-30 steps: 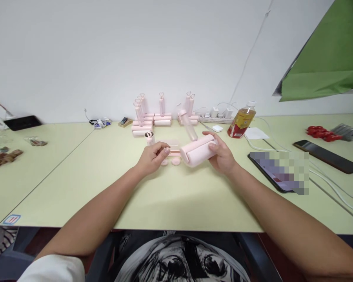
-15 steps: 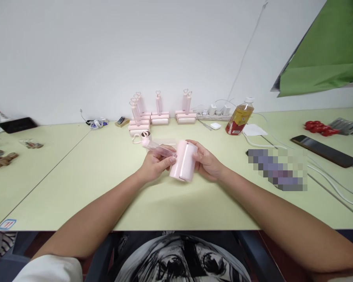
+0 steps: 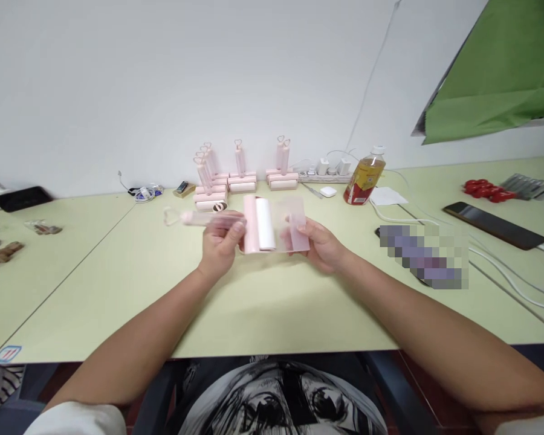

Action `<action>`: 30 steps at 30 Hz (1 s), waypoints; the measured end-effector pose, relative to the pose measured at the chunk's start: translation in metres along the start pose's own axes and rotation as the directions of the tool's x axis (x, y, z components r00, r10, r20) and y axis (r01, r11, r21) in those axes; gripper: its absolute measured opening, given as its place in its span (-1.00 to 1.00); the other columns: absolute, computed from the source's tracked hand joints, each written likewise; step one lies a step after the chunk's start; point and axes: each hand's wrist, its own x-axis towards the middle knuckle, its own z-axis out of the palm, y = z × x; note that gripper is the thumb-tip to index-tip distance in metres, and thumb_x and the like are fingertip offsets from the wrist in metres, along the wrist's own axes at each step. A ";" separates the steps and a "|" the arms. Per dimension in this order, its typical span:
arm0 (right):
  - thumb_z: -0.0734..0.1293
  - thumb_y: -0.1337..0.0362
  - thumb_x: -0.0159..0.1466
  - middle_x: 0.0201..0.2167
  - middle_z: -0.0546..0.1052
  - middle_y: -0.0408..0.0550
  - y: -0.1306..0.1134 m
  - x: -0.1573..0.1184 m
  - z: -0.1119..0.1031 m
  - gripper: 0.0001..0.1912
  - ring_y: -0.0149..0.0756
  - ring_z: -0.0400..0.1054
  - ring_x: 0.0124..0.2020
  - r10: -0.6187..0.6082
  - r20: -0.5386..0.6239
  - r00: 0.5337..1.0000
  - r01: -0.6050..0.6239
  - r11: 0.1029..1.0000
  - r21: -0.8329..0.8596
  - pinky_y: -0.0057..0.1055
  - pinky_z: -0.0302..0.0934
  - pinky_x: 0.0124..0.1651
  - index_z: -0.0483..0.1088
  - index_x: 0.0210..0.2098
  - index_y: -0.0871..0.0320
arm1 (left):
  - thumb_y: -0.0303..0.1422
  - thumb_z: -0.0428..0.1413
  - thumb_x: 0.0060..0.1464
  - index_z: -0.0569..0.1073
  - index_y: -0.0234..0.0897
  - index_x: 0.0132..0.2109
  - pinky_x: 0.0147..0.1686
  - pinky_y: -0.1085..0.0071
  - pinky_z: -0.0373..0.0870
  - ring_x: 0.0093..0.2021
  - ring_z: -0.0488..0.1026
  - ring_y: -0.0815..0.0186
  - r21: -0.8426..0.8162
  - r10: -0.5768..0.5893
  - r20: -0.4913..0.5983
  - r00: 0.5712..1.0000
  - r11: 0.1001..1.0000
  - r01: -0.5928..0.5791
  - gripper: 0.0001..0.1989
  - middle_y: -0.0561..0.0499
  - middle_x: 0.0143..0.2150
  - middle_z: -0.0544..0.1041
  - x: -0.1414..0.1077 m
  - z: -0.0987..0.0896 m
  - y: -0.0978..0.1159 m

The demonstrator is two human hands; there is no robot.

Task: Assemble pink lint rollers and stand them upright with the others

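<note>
My left hand (image 3: 222, 243) is closed on the clear pink handle of a lint roller (image 3: 251, 225), above the table (image 3: 272, 308). The handle points left and ends in a heart-shaped loop. A white roll shows beside the roller's pink body. My right hand (image 3: 321, 241) pinches a translucent pink cover (image 3: 299, 226), which lies to the right of the white roll and reaches its edge. Whether cover and roller are joined is unclear. Behind my hands, several similar pink rollers (image 3: 242, 183) stand with handles upright.
A drink bottle (image 3: 365, 179) stands at the back right, near a power strip (image 3: 324, 178). Farther right lie a black phone (image 3: 494, 225), white cables and red objects (image 3: 487, 191). At the far left are another dark phone (image 3: 22, 198) and brown pieces (image 3: 0, 255).
My left hand has moved left with the roller, whose handle now lies nearly level. The translucent cover has shifted right from the roller, uncovering the white roll.
</note>
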 end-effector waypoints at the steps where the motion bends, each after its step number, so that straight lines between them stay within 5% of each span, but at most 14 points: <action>1: 0.43 0.05 0.05 -0.22 0.56 0.00 -0.002 0.002 -0.004 -0.49 -0.20 0.41 -0.29 -0.048 -0.046 0.998 0.045 0.997 -0.063 -0.31 0.33 -0.32 0.33 -0.06 0.08 | -0.05 0.23 0.06 0.46 -0.27 -0.22 -0.51 0.48 0.34 -0.53 0.37 0.43 -0.009 0.035 -0.084 0.996 0.999 -0.036 -0.64 0.09 -0.46 0.45 0.004 -0.003 0.000; 3: 0.41 0.16 0.02 -0.19 0.53 -0.03 -0.007 0.006 -0.013 -0.48 -0.19 0.39 -0.22 -0.191 -0.111 0.975 0.150 0.941 -0.303 -0.28 0.32 -0.20 0.32 -0.02 0.09 | -0.05 0.22 0.07 0.44 -0.27 -0.26 -0.39 0.48 0.37 -0.43 0.39 0.42 -0.040 0.098 -0.224 0.970 0.993 -0.110 -0.65 0.08 -0.40 0.45 0.011 -0.009 0.000; 6: 0.34 0.38 -0.07 -0.08 0.48 -0.03 -0.016 0.009 -0.028 -0.45 -0.10 0.32 -0.04 -0.375 -0.093 0.922 0.178 0.626 -0.759 -0.18 0.24 0.02 0.38 -0.04 0.10 | -0.04 0.23 0.06 0.42 -0.27 -0.29 -0.31 0.47 0.36 -0.38 0.39 0.42 -0.032 0.172 -0.316 0.933 0.981 -0.191 -0.63 0.08 -0.39 0.44 0.020 -0.015 0.000; 8: 0.29 0.46 -0.08 -0.03 0.46 -0.01 -0.020 0.010 -0.036 -0.44 -0.03 0.25 0.04 -0.375 -0.065 0.925 0.099 0.403 -0.910 -0.13 0.18 0.10 0.42 -0.05 0.11 | -0.03 0.23 0.06 0.41 -0.28 -0.31 -0.32 0.46 0.34 -0.39 0.37 0.42 0.042 0.224 -0.322 0.920 0.974 -0.222 -0.62 0.08 -0.42 0.42 0.021 -0.017 0.000; 11: 0.28 0.50 -0.06 0.00 0.45 0.06 -0.019 0.011 -0.043 -0.38 0.04 0.20 0.08 -0.272 -0.092 0.958 -0.021 0.253 -0.967 -0.09 0.14 0.14 0.44 0.02 0.12 | -0.01 0.21 0.07 0.42 -0.29 -0.32 -0.40 0.46 0.31 -0.45 0.35 0.42 0.152 0.255 -0.264 0.930 0.963 -0.220 -0.60 0.08 -0.45 0.41 0.018 -0.015 0.001; 14: 0.29 0.50 0.00 0.08 0.43 0.11 -0.012 0.014 -0.042 -0.32 0.07 0.17 0.13 -0.209 -0.100 0.973 -0.054 0.215 -0.975 -0.08 0.10 0.21 0.41 0.14 0.16 | 0.00 0.20 0.07 0.43 -0.29 -0.31 -0.48 0.47 0.27 -0.50 0.33 0.42 0.201 0.245 -0.191 0.950 0.957 -0.207 -0.60 0.07 -0.46 0.42 0.013 -0.013 0.002; 21: 0.26 0.50 0.14 0.20 0.37 0.08 0.002 0.021 -0.034 -0.41 -0.05 0.21 0.22 -0.210 0.027 0.977 0.074 0.219 -0.973 -0.13 0.05 0.31 0.41 0.17 0.17 | -0.02 0.20 0.08 0.44 -0.30 -0.30 -0.54 0.51 0.24 -0.53 0.32 0.45 0.209 0.250 -0.173 0.953 0.955 -0.213 -0.62 0.07 -0.48 0.43 0.013 -0.012 0.000; 30: 0.22 0.50 0.18 0.41 0.09 0.14 0.001 0.027 -0.042 -0.34 0.02 0.04 0.38 -0.174 -0.141 0.975 -0.089 0.275 -0.957 -0.08 -0.06 0.40 0.31 0.28 0.17 | -0.01 0.22 0.05 0.45 -0.30 -0.29 -0.57 0.51 0.28 -0.54 0.35 0.44 0.208 0.198 -0.152 0.968 0.964 -0.164 -0.60 0.07 -0.47 0.44 0.011 -0.013 -0.004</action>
